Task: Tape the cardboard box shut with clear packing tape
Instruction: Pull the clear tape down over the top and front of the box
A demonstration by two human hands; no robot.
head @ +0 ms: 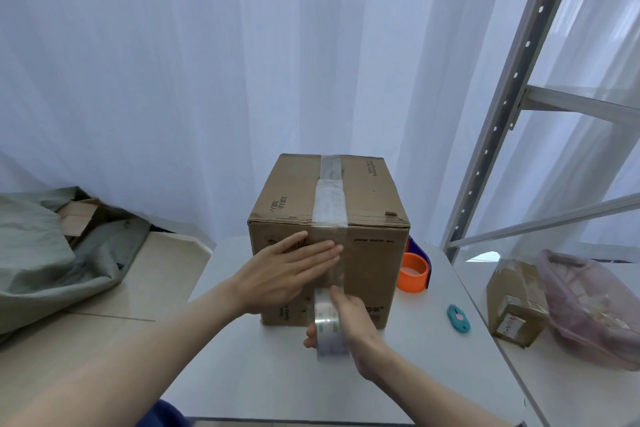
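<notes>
On white table [277,385], right grip [349,319] clasps tape roll [330,326] against box [329,239]; left [287,270] flat.

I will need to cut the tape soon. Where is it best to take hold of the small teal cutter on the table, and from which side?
Probably grip the teal cutter across its two long edges, at the middle beside the pink button, coming from above. It lies flat and alone on the white table, right of the cardboard box, so fingers can close over its narrow width.

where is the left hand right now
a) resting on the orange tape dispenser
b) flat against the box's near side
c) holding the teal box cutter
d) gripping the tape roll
b: the left hand lies open, palm flat on the near side of the cardboard box, pressing the clear tape strip down, while the right hand holds the tape roll.
</notes>
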